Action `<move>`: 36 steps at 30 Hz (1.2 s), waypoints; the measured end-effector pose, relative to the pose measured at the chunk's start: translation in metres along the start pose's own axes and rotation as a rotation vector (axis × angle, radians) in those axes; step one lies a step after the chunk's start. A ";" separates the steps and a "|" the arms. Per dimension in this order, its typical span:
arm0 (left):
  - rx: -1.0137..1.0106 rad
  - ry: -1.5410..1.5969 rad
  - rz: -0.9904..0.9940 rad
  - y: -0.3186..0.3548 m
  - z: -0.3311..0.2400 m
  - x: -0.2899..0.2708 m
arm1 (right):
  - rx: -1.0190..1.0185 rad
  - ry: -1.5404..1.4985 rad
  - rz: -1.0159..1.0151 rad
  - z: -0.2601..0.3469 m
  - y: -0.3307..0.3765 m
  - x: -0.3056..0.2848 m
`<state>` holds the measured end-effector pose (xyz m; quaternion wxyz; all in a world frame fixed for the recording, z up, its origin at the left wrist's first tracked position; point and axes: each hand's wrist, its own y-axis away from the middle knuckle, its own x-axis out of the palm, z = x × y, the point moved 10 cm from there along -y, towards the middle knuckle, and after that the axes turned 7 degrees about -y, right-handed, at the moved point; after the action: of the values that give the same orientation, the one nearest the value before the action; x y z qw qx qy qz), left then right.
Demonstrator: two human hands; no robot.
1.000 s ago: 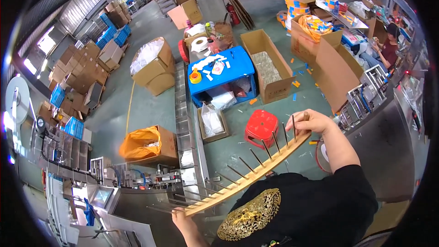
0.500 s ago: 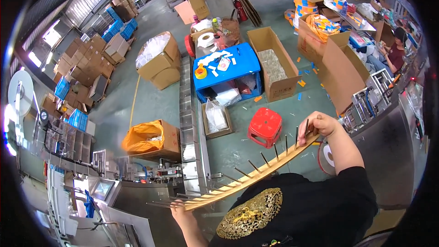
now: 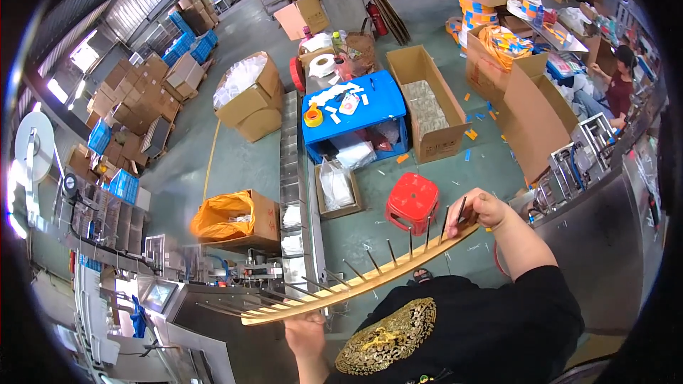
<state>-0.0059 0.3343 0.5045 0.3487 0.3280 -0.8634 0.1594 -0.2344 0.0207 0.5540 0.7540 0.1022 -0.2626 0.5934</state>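
A long, pale wooden bar (image 3: pixel 370 283) with a row of thin metal rods standing out of it slants across in front of my body. My right hand (image 3: pixel 482 212) grips its upper right end, with the fingers curled around the last rods. Nearer the other end, my left hand (image 3: pixel 306 334) holds the bar from below; part of those fingers is hidden behind the wood. The left tip of the bar sticks out beyond that hand. Nothing hangs on the rods that I can make out.
A red stool (image 3: pixel 413 199) stands just beyond the bar. Behind it are a blue crate (image 3: pixel 353 110) with tape on top and an open cardboard box (image 3: pixel 435 146). A metal conveyor (image 3: pixel 293 192) runs along the left, beside a carton lined with orange (image 3: pixel 267 217). A co-worker (image 3: pixel 619 89) sits far right.
The bar has shifted left and its left end now reaches past my left hand. My right hand has moved left and nearer to me, and my left hand slightly right.
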 end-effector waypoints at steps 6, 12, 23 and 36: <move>-0.152 -0.203 -0.046 -0.002 0.036 0.010 | 0.035 0.010 0.065 -0.005 -0.002 -0.003; -0.128 -0.178 -0.129 -0.002 0.043 0.006 | 0.071 0.069 0.137 -0.005 -0.006 -0.002; -0.192 -0.076 -0.257 0.000 0.055 -0.006 | 0.131 0.087 0.197 -0.003 -0.008 0.011; -0.183 -0.114 -0.260 0.006 0.045 -0.015 | 0.146 0.215 0.219 -0.010 -0.015 0.023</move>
<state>-0.0247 0.3230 0.4621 0.3454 0.4124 -0.8428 0.0149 -0.2137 0.0408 0.5597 0.6990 0.0631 -0.1461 0.6971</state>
